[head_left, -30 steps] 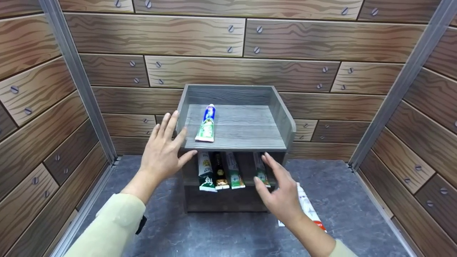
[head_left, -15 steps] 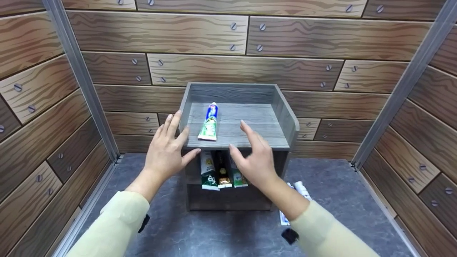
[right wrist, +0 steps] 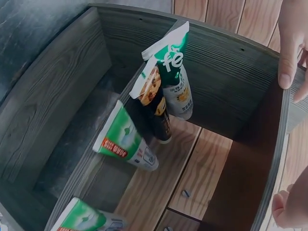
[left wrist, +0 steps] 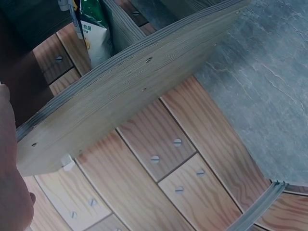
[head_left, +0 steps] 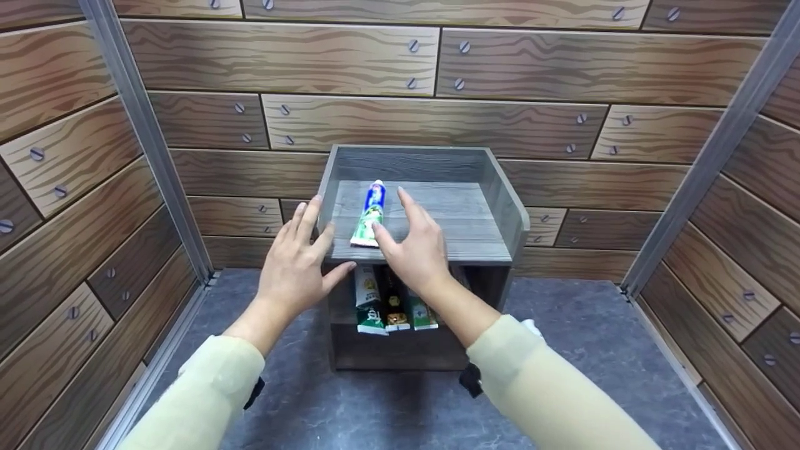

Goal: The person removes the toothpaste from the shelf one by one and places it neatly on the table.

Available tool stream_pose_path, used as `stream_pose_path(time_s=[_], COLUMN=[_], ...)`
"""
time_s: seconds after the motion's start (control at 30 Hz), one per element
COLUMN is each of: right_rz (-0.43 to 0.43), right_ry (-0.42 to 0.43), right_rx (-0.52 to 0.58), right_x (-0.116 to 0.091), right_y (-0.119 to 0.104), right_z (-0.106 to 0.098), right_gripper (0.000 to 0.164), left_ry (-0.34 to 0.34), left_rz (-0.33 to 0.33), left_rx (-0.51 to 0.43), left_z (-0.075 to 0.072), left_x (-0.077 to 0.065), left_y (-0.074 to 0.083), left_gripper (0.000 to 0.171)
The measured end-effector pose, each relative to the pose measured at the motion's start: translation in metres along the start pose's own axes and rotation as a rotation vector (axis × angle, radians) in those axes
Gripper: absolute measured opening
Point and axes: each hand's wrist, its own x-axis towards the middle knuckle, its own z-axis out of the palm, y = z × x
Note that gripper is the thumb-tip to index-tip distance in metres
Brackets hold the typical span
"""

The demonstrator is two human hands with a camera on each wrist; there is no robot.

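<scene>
On the top board of a small grey wooden shelf unit (head_left: 453,219) lies a blue and green toothpaste tube (head_left: 373,209), its flat end toward me. My right hand (head_left: 417,250) hovers at its right, thumb overlapping the tube's lower part and fingers spread; contact cannot be told. My left hand (head_left: 294,269) rests at the unit's left side, fingers straight, its thumb against the front edge in the right wrist view. On the shelf below stand several tubes: a dark green and white one (right wrist: 175,65), a black and gold one (right wrist: 156,103) and green and white ones (right wrist: 127,139).
The top board has raised walls at its sides and back. A lower compartment (head_left: 400,350) lies beneath the tubes. On the grey floor (head_left: 575,350), a white item (head_left: 533,328) is mostly hidden by my right sleeve. Wood-patterned panels (head_left: 350,122) enclose the space.
My right hand has risen from the rightmost tube on the middle shelf and moved left to the tube on top. My left hand stays at the unit's left side.
</scene>
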Motion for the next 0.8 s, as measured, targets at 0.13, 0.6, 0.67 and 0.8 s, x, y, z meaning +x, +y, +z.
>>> stream_pose_path(time_s=[0.13,0.6,0.67,0.8], right_rz=[0.063,0.251,0.264,0.297], right_ry=[-0.035,-0.170,-0.179,-0.203], right_rx=[-0.015,-0.130,-0.159,-0.214], right_x=[0.006,0.016,0.017,0.018], right_y=[-0.001,-0.007,-0.008,-0.008], right_z=[0.009,0.029,0.030,0.033], right_gripper=[0.072,0.086,0.088,0.093], left_ry=[0.011,0.066,0.068,0.078], left_rz=[0.004,0.014,0.012,0.019], left_rx=[-0.006,-0.025,-0.027,-0.030], left_z=[0.001,0.003,0.004,0.005], left_x=[0.000,-0.003,-0.003,-0.002], left_y=[0.000,-0.003,-0.003,-0.002], left_gripper=[0.074,0.071,0.072,0.071])
